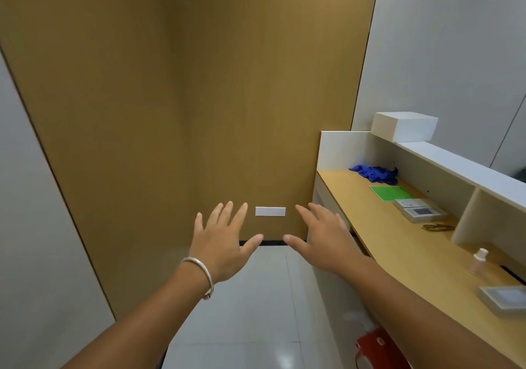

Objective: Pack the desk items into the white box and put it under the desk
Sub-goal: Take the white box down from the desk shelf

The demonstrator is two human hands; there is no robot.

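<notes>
Two bare forearms reach forward over a pale floor. The left hand (220, 240) (a silver bracelet (200, 274) on its wrist) and the right hand (321, 239) are held out flat, fingers spread, holding nothing. To the right, a closed white box (404, 126) sits on the desk's (398, 243) upper ledge. On the desktop lie a blue cloth (374, 173), a green notebook (391, 193), small boxes (418, 210) and a bottle (479, 260).

Single head cam, wide-angle, aimed forward and down at a brown wall panel (182, 106) close ahead. Both arms enter from the bottom edge, centre frame. The bench (398, 243) runs along the right side of the frame, seen obliquely from above; floor (256, 311) at lower centre.
</notes>
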